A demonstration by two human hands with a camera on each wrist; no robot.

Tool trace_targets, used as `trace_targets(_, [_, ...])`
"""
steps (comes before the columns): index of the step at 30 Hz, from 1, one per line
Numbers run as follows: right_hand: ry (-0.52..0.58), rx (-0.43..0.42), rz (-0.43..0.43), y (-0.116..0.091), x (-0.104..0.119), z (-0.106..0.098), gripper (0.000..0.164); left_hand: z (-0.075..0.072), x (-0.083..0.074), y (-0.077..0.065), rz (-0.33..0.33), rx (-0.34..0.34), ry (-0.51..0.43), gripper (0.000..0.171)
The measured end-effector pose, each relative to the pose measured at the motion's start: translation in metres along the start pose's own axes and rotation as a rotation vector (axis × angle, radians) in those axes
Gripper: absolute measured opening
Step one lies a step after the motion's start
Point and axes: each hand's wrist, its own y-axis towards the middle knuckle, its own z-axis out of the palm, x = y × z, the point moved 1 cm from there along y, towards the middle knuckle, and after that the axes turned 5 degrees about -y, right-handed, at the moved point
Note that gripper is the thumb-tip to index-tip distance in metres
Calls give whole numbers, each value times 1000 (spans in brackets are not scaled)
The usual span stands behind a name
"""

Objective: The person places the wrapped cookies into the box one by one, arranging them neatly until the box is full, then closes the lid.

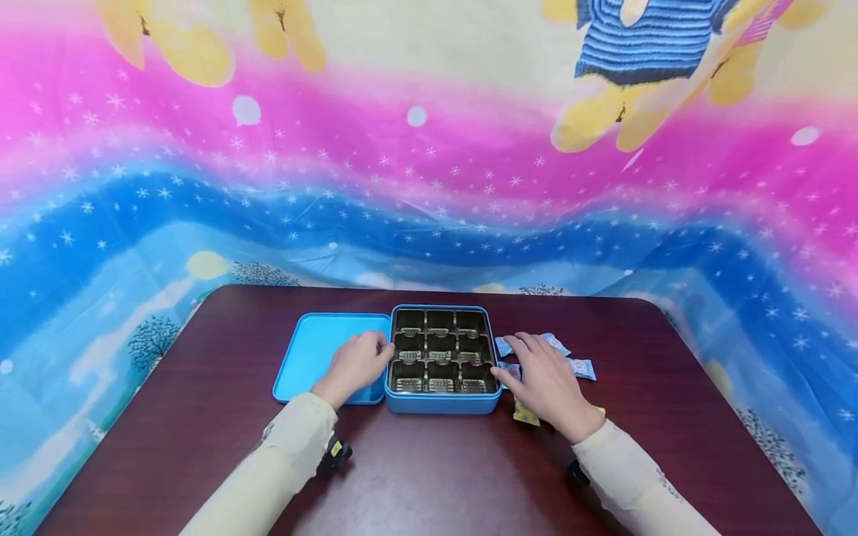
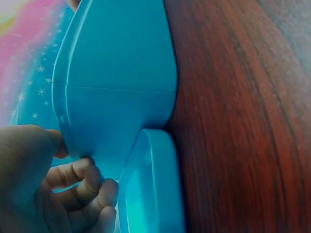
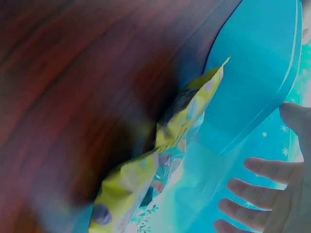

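A blue tin box [image 1: 442, 404] stands on the table, fitted with a dark gold tray [image 1: 441, 348] of square compartments. At its left rim is my left hand [image 1: 357, 362], fingers curled; the left wrist view shows the thumb at the rim and fingertips against the side wall. My right hand [image 1: 546, 380] has its thumb at the box's right rim, while the other fingers spread straight over small wrapped packets. Among these are a blue packet [image 1: 582, 368] and a yellow packet [image 1: 526, 414]. My right palm partly hides several of them.
Left of the box lies its light blue lid [image 1: 315, 350], partly under my left hand. The dark red wooden table [image 1: 429, 469] ends at a patterned cloth backdrop [image 1: 429, 216]. Close to the right wrist camera lies a yellow wrapper [image 3: 129, 187].
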Motion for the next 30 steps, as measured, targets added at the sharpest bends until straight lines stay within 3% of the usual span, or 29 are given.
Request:
trace_targets(15, [75,59,28,-5,-16,-6,63,10,1,3,-37,19,-27,34])
trace_targets(30, [52,60,64,-13,-31,-3,65,13,1,4,-55,64,-106,28])
